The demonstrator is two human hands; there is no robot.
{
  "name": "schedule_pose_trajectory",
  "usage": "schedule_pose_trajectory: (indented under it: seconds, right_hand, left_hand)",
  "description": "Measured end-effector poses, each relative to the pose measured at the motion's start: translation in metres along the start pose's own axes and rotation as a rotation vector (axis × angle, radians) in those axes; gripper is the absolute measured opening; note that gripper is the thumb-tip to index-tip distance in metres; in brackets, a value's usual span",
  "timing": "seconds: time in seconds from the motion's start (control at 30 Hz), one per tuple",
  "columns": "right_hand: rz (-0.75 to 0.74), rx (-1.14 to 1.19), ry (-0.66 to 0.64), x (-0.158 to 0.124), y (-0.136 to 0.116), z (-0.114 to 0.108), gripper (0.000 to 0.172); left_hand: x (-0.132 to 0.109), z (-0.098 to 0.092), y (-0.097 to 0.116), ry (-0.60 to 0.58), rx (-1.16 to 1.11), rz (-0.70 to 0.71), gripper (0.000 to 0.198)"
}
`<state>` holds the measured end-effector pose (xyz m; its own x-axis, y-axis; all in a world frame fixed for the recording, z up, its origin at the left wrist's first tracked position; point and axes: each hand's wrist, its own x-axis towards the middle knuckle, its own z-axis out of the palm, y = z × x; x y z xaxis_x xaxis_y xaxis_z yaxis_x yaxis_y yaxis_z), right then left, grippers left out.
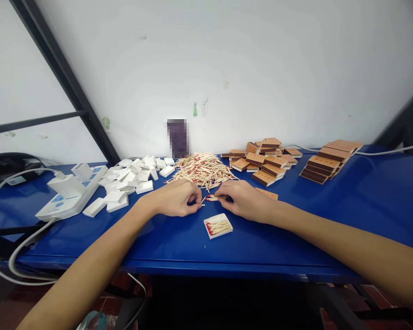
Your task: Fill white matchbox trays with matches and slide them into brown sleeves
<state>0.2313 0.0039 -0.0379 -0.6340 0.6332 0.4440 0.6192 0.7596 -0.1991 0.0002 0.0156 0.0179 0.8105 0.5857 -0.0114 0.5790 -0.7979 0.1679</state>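
Observation:
My left hand (181, 198) is closed in a pinch, with match ends showing at its fingertips. Facing it, my right hand (239, 199) pinches several matches (211, 198), their red heads pointing left. Just below both hands lies a small white matchbox tray (209, 235), partly filled with matches (220, 226) whose red heads are on the left. Behind the hands spreads a large heap of loose matches (204, 168). An orange matchbox sleeve (267, 194) shows partly behind my right wrist.
White matchbox trays (127, 176) are piled at left, beside a power strip (64, 201) with plugs and cables. Orange matchboxes (261, 160) lie at right, with stacked sleeves (325, 162) farther right. A pixelated dark object (178, 137) stands against the wall. The blue table (179, 250) has a front edge.

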Motion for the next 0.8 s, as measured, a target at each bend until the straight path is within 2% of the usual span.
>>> schedule_pose_trajectory:
  seconds: [0.23, 0.5, 0.7, 0.8]
  right_hand:
    - [0.007, -0.006, -0.011, 0.003, -0.004, -0.003, 0.017]
    - [-0.032, 0.065, -0.024, 0.003, -0.002, -0.002, 0.017]
    - [-0.048, 0.112, -0.048, 0.002, -0.009, -0.007, 0.022]
    - [-0.042, 0.112, -0.068, 0.001, -0.009, -0.007, 0.018]
  left_hand:
    - [0.006, 0.009, 0.001, 0.05, -0.074, 0.075, 0.013]
    - [0.009, 0.015, 0.003, 0.126, -0.027, 0.172, 0.018]
    - [0.012, 0.021, 0.001, 0.252, 0.017, 0.135, 0.008]
    - [0.012, 0.02, 0.0, 0.281, 0.083, 0.088, 0.015]
